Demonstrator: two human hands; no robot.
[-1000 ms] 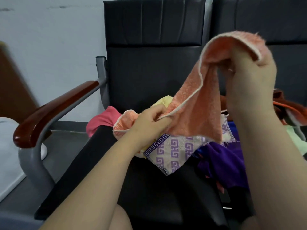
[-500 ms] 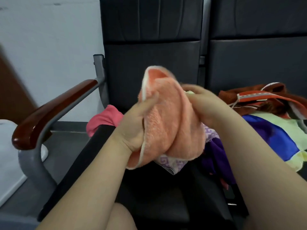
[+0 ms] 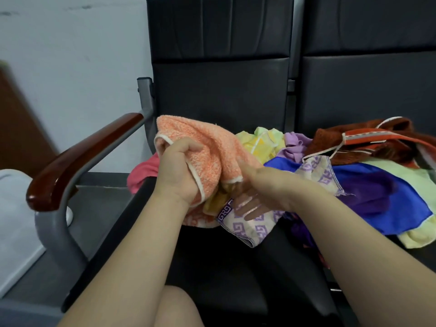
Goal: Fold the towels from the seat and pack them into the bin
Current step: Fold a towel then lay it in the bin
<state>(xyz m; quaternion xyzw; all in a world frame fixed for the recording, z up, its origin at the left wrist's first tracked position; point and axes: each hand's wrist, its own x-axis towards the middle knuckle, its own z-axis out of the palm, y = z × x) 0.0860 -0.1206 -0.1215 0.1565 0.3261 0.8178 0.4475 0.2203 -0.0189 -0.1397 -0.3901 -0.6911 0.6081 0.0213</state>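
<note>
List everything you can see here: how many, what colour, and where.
orange towel: one, orange with white edging, bunched over the left seat
patterned cloth: one, cream with purple key pattern, seat front
yellow-green cloth: one, in the pile behind the hands
lilac cloth: one, right of the yellow-green one
rust towel: one, rust-brown with an orange stripe, at the back right
blue cloth: one, blue with a pale green border, at the right
pink towel: one, at the seat's left edge
black seats: two, side by side
armrest: one, brown wood on grey metal, at the left
white object: one, far left, unclear what
left hand: grips the orange towel
right hand: fingers straight on the patterned cloth
</note>
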